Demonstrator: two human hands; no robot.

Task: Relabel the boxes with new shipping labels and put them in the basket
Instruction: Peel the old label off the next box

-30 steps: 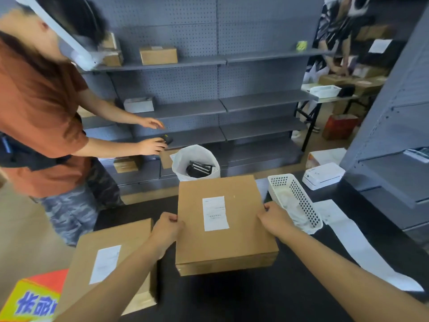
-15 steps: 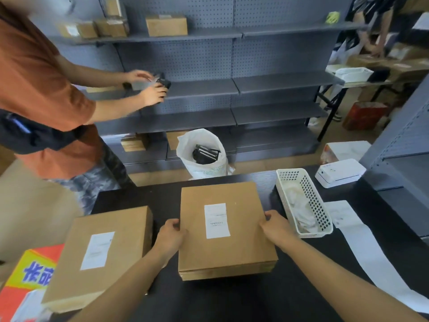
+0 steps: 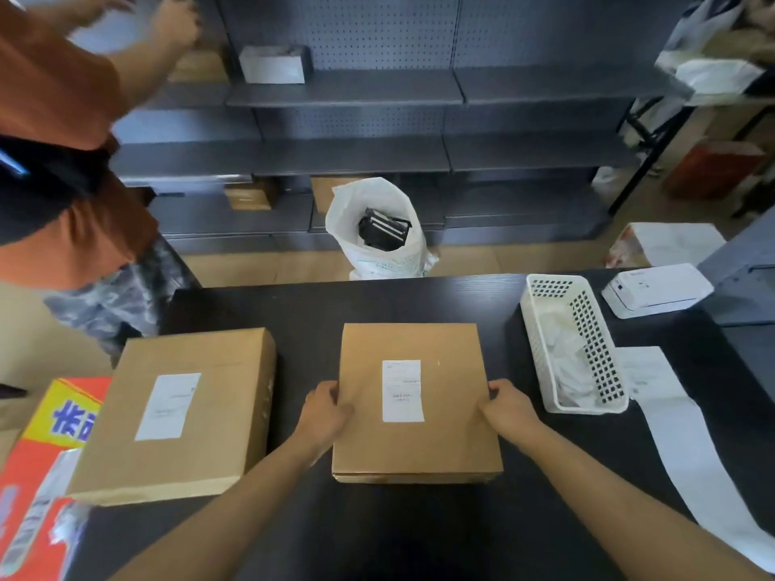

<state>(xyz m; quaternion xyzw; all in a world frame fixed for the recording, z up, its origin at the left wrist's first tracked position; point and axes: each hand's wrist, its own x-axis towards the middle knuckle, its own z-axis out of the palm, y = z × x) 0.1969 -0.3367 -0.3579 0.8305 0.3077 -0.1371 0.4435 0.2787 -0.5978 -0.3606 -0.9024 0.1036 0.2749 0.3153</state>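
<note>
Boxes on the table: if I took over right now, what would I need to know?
Left hand grips the middle box's left edge; right hand grips its right edge.
That box lies flat on the black table, white label on top.
A second labelled box lies to its left.
The white basket, on the right, holds only crumpled paper.
A label strip lies beside it, near the printer.
Done: no box in the basket.
Left: relabel both, basket them.

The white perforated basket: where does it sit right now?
In the head view the white perforated basket stands on the dark table, right of the box that both hands hold, with the white printer beyond it and a label strip alongside.
</note>
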